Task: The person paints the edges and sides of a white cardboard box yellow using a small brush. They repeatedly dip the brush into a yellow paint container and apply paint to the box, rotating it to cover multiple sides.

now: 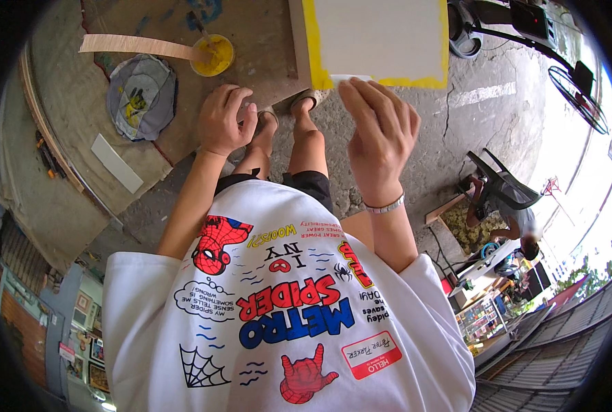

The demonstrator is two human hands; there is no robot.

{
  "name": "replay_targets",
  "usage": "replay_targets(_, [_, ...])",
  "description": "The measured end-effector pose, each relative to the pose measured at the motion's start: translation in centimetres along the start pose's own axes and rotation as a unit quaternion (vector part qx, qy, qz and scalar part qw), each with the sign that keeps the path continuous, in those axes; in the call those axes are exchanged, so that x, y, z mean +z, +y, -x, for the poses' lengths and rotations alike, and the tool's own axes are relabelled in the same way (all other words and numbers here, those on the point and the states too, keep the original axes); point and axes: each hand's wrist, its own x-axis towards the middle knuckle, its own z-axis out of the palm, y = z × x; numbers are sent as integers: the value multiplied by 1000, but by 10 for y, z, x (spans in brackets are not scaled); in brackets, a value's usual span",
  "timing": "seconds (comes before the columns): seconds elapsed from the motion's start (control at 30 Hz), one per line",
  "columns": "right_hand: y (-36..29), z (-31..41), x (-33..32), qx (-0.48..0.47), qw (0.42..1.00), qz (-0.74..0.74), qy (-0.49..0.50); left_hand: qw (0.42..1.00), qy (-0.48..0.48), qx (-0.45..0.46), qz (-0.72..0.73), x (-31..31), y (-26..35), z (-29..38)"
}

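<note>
My right hand (380, 126) pinches a thin white strip (351, 79) against the near edge of a pale canvas or panel (383, 38), where a yellow painted border runs along the sides. The border's near edge shows a pale stretch under the strip. My left hand (230, 121) hovers near the table's edge with its fingers loosely bent and nothing in it. Beyond that hand stands a round tub of yellow paint (222, 59), with a brush or tool handle (195, 20) and a long thin wooden strip (136, 45) resting in it.
A grey cloth bundle (141, 98) with yellow smears and a white flat piece (116, 164) lie on the left of the covered work surface (265, 41). Tools with orange parts (48, 154) lie further left. At right are a black chair (507, 180), a fan (578, 100) and another person (514, 221).
</note>
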Motion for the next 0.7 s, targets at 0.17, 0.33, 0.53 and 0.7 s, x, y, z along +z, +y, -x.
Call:
replay_targets(0.17, [-2,14,7,-18,999,19,-23,1000,9,4,0,1,-1,0])
replay_targets(0.33, [-4,27,-1,6,999,-1,-36,1000,8,3,9,3,-2,1])
replay_targets(0.53, [-2,24,18,-11,1000,9,-16,1000,10,11,7,2,-3,1])
replay_targets(0.7, [0,38,7,-7,1000,14,-26,1000,11,11,4,2,-2,1])
